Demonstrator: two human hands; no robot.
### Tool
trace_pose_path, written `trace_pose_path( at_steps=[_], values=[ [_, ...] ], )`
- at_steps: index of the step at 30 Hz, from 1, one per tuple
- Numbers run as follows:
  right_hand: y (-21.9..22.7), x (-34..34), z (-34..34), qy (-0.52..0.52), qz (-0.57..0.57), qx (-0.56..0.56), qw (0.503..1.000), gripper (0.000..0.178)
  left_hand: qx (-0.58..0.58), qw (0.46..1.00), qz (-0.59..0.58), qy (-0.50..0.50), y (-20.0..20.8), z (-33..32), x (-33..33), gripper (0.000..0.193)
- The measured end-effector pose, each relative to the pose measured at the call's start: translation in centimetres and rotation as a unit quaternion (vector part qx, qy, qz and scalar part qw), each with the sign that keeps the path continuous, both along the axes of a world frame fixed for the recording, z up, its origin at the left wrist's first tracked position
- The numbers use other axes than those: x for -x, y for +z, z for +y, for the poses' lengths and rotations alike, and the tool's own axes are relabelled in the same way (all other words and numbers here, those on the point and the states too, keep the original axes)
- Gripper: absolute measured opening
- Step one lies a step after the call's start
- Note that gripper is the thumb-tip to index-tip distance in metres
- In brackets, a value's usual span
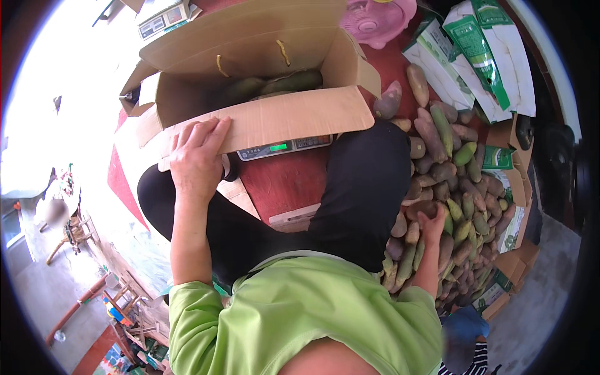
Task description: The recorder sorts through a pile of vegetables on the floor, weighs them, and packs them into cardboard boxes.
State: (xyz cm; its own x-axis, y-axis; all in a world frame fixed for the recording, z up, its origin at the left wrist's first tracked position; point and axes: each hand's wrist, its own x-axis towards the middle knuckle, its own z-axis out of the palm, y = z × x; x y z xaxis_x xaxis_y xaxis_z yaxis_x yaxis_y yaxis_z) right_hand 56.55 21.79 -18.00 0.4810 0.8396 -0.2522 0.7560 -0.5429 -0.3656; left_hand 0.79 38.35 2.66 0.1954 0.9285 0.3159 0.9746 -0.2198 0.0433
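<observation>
A large brown cardboard box [244, 34] stands open in front of me on a digital scale [284, 149] with a lit green display. Several long green roots, like radishes [294, 82], lie inside it, partly in shadow. My left hand [199, 156] is closed on the box's near flap [294, 119], its fingers laid over the top. To my right, my right hand [431, 224] reaches into a big heap of radish-like roots [459, 215], green and purplish brown. Its fingers curve round a brownish root [420, 210], partly covered by the hand.
White and green cartons [478, 59] lie beyond the heap, with more open cartons [515, 181] along its right side. A pink plastic stool or basin [378, 22] is at the back. Another scale [161, 24] stands far left. A person [462, 337] is behind the heap.
</observation>
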Motion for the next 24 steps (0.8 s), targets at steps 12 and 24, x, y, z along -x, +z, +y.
trace_pose_path(
  at_steps=[12, 24],
  values=[
    [25.6, 16.9, 22.7, 0.157, 0.31, -0.355, 0.868, 0.061, 0.014, 0.999, -0.039, -0.021, 0.4, -0.1, 0.1, 0.037],
    [21.9, 27.3, 29.6, 0.346, 0.295, -0.272, 0.848, 0.047, 0.015, 0.999, -0.04, -0.032, 0.1, 0.0, 0.5, 0.032]
  ],
)
